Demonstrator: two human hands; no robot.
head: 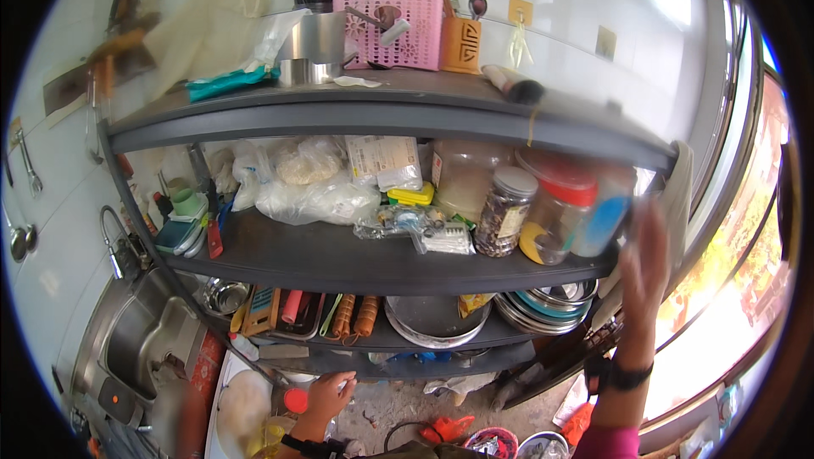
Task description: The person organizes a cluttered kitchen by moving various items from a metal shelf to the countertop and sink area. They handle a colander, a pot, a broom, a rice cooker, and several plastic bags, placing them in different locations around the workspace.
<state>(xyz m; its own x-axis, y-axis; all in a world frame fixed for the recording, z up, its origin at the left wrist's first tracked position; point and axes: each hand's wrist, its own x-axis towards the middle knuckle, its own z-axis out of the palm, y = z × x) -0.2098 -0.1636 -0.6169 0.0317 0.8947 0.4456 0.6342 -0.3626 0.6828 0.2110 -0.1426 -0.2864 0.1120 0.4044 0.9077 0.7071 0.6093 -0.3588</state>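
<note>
My right hand is raised at the right end of a dark metal shelf rack, blurred, beside a hanging grey cloth and a blue-and-clear plastic container. Whether it touches either is unclear. Low in the view, my left hand is in front of the rack's lowest shelf with its fingers curled; a small pale spot shows at the fingertips, too small to identify. Nearest to it is a red lid. The middle shelf holds a red-lidded jar, a grey-lidded glass jar and plastic bags.
On the top shelf stand a pink basket and an orange utensil holder. Below are round pans and stacked plates. A steel sink is at left, a bright window at right. A red bag lies on the floor.
</note>
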